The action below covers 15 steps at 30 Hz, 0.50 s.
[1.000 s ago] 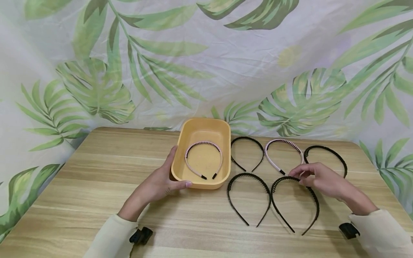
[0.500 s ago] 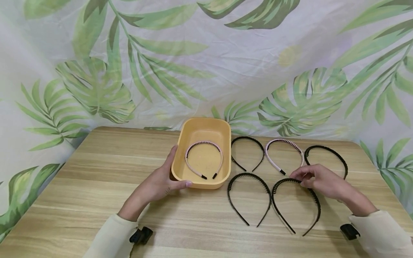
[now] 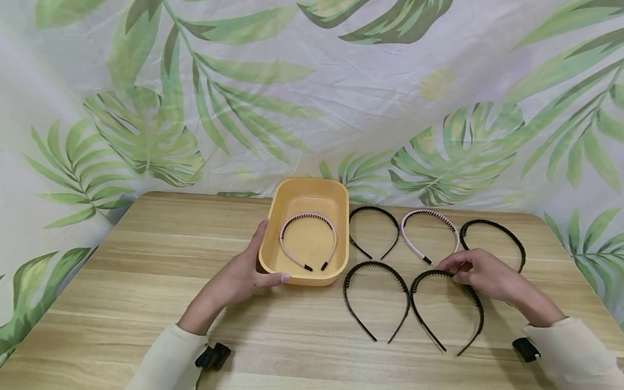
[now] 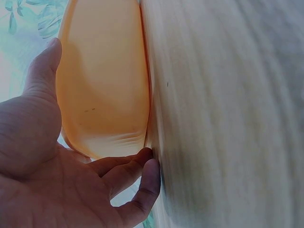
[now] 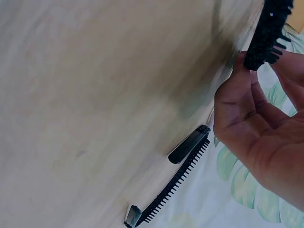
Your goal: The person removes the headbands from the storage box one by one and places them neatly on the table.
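My left hand [image 3: 239, 276] grips the near left corner of a yellow-orange plastic box [image 3: 312, 190], thumb over its front rim. The left wrist view shows my fingertips [image 4: 147, 154] at the box's base, beside the tabletop. A pink headband [image 3: 308, 215] lies in the box, ends towards me. On the right, my right hand [image 3: 487, 276] pinches the top of a black toothed headband [image 3: 431, 273] between thumb and fingers. Its two ends point towards me. Close up in the right wrist view, the band's teeth [image 5: 280, 42] show beside my fingers.
Left of the held one lies another black headband [image 3: 375, 264]. Behind are a black headband [image 3: 372, 208], a pink one [image 3: 414, 252] and a black one [image 3: 512, 238] partly hidden by my right hand. All rest on the wooden table [image 3: 146, 260], backed by a leaf-print cloth [image 3: 370, 97].
The held black headband and my right hand have shifted very slightly to the right since the earliest frame. My left hand and the box have stayed still.
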{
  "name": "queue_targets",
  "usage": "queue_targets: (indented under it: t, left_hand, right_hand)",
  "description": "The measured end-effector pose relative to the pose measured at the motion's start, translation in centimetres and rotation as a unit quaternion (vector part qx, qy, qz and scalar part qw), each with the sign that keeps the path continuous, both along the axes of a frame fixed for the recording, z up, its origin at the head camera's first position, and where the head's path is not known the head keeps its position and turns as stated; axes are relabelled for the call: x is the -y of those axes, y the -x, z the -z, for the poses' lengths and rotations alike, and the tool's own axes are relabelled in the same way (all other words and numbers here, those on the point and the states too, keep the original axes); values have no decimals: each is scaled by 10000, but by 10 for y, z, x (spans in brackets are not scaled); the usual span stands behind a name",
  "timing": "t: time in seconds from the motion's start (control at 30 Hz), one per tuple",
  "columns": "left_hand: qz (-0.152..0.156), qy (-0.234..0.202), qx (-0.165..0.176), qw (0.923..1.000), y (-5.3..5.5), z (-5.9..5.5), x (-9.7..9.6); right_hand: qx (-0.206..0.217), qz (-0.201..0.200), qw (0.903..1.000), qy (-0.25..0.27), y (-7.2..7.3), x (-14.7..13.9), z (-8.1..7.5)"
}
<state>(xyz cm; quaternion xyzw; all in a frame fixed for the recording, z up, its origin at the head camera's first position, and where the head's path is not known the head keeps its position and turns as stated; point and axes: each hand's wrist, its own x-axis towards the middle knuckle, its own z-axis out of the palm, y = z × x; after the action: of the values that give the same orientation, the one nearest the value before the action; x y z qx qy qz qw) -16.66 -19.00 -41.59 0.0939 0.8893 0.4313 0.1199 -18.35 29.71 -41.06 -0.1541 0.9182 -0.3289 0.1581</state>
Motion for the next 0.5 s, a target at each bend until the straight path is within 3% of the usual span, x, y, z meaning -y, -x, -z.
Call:
queue_targets:
  t: [0.5]
  left_hand:
    - [-55,74,32,10000,0,0,1]
  right_hand:
    - [-105,44,9998,-139,2,2,1]
